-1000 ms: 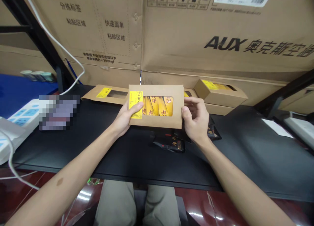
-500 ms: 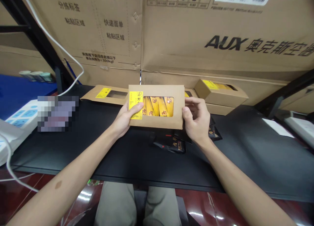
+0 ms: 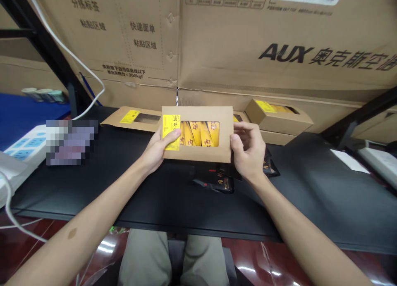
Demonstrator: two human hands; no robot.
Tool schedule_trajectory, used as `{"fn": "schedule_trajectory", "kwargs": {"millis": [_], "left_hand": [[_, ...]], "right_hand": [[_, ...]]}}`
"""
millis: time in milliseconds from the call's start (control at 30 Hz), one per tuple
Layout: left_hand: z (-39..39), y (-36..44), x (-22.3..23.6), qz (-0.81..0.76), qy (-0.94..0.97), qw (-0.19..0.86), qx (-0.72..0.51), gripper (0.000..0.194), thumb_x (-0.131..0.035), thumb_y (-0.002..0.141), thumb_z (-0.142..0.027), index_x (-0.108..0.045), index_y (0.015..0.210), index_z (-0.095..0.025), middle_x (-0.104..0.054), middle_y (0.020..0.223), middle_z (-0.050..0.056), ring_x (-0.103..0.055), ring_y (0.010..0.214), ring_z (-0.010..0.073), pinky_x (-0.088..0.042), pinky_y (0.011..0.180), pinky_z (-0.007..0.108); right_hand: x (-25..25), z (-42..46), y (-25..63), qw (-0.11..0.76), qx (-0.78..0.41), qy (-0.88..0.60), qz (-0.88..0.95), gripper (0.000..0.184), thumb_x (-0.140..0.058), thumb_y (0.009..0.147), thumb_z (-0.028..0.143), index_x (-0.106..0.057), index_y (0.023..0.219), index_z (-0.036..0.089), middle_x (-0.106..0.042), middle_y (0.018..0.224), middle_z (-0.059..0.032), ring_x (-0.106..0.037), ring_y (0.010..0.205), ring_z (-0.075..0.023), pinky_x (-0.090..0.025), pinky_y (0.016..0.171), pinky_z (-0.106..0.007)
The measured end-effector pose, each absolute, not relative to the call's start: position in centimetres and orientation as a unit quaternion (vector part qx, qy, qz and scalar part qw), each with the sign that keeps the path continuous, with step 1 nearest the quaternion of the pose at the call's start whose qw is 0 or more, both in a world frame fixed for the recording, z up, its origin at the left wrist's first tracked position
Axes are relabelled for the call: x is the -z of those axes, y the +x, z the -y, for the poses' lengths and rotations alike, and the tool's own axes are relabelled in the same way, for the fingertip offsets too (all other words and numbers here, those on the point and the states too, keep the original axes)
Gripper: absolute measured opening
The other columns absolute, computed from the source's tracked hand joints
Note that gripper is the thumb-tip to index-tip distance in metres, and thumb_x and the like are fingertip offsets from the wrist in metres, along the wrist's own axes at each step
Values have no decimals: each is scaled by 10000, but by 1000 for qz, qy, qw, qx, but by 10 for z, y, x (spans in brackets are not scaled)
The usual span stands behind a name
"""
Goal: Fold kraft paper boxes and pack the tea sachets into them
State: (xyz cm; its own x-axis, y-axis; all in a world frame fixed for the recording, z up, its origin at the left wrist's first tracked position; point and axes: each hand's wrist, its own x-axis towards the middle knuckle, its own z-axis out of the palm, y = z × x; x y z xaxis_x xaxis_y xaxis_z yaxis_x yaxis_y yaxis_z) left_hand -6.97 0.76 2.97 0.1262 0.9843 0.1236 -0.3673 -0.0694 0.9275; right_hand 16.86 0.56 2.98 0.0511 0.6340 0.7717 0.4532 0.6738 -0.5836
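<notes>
A brown cardboard box point(image 3: 198, 154) with a yellow label and a clear window is held up above the black table, its window side facing me. Yellow packets point(image 3: 201, 134) show through the window. My left hand point(image 3: 156, 149) grips the box's left end, thumb across the label. At the right end, my right hand point(image 3: 248, 149) is closed on the edge, thumb in front and fingers partly hidden behind. Below and behind the box lie several black packets point(image 3: 217, 182), partly covered by the box and my right hand.
A flat windowed carton point(image 3: 116, 118) lies at the back left. Stacked boxes point(image 3: 269, 118) stand at the back right. Large cardboard sheets point(image 3: 223, 50) form the back wall. A white power strip point(image 3: 31, 143) and cable sit left; a white card point(image 3: 349, 160) lies right.
Almost nothing differs. The view has shifted very slightly, and both hands keep the same hold on the box.
</notes>
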Motion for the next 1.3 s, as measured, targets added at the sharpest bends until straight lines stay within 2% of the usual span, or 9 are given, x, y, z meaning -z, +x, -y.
{"fn": "schedule_trajectory", "kwargs": {"millis": [233,367,500,600,700,833,1000,1167,1300], "left_hand": [[-8,-71,-30,-343,446,588,-581,612,-830,761,-420,-651,1303,-200,-740,1293,130,-664,1259,389,-589,1033,500],[-10,-72,-31,-344,441,580,-593,592,-817,778,-430,-658,1291,-182,-730,1311,145,-677,1240,382,-590,1032,490],[-13,-73,-31,-353,444,553,-610,572,-824,767,-447,-674,1248,-175,-738,1290,154,-685,1225,382,-597,1016,480],[-14,-73,-31,-355,440,536,-627,566,-831,757,-443,-673,1235,-184,-737,1292,145,-679,1234,376,-594,1019,473],[-14,-73,-31,-361,423,527,-642,570,-847,736,-416,-663,1225,-188,-719,1333,133,-664,1259,356,-570,1053,460],[-14,-72,-31,-368,417,513,-654,570,-857,719,-402,-647,1208,-198,-707,1354,123,-651,1277,340,-545,1076,450],[-13,-70,-31,-380,444,471,-661,554,-851,729,-412,-646,1205,-216,-697,1357,121,-632,1300,340,-537,1071,450],[-8,-68,-30,-375,466,454,-660,567,-846,739,-422,-638,1238,-248,-697,1345,107,-635,1290,339,-538,1066,465],[-5,-67,-28,-370,493,457,-641,628,-867,718,-382,-627,1282,-247,-677,1373,107,-601,1333,343,-492,1130,486]], "right_hand": [[-26,-10,173,610,-61,-404,679,298,-562,976,432,-579,1218,258,-712,1055,-69,-709,879,-201,-581,734,-365],[-30,-16,180,618,-49,-418,664,318,-520,1006,416,-559,1299,299,-672,931,-39,-653,734,-195,-559,678,-381],[-38,-14,182,586,-23,-436,683,250,-520,1014,401,-671,1169,277,-673,1027,-61,-665,882,-203,-570,799,-402],[-38,-11,179,535,78,-463,703,241,-567,987,397,-753,1013,245,-610,1080,-102,-621,1003,-234,-555,863,-437],[-34,-10,179,485,175,-501,696,209,-626,946,354,-783,1010,231,-562,1036,-127,-570,953,-258,-535,820,-476],[-36,-11,183,434,216,-483,729,187,-615,966,291,-791,1021,262,-649,887,-100,-571,856,-253,-537,767,-465],[-44,0,178,478,180,-396,763,313,-560,973,208,-724,1219,308,-764,1122,-65,-680,1035,-261,-575,921,-500],[-39,7,163,531,5,-419,736,456,-598,968,353,-563,1407,237,-721,1292,-106,-725,1078,-244,-613,934,-445],[-39,6,161,513,-13,-447,733,232,-613,954,401,-658,1070,205,-764,981,-72,-718,823,-208,-605,761,-374]]}}
